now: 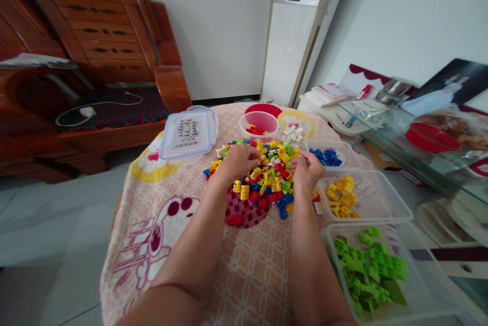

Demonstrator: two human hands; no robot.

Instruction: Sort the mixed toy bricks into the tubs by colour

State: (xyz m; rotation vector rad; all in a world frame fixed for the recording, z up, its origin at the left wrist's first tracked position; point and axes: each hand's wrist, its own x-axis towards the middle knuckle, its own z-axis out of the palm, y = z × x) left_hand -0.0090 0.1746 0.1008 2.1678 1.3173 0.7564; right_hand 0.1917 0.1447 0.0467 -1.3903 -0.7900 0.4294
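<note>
A mixed pile of toy building bricks (267, 183) in yellow, red, blue, green and white lies on the cloth in front of me. My left hand (240, 160) is over the pile's left part, fingers curled closed; anything in them is hidden. At the pile's right edge, my right hand (308, 169) has its thumb and fingers drawn together, and I cannot make out what they hold. Right of it are clear boxes with blue bricks (326, 157), yellow bricks (342, 198) and green bricks (368, 270). Behind the pile, a round tub (259, 118) holds red bricks, beside white bricks (293, 132).
Clear lids with blue edges (186, 135) lie stacked at the table's back left. A patterned cloth (251, 275) covers the round table. To the right stands a glass shelf (412, 138) with a red bowl (432, 138); a wooden bench (95, 36) is at the left.
</note>
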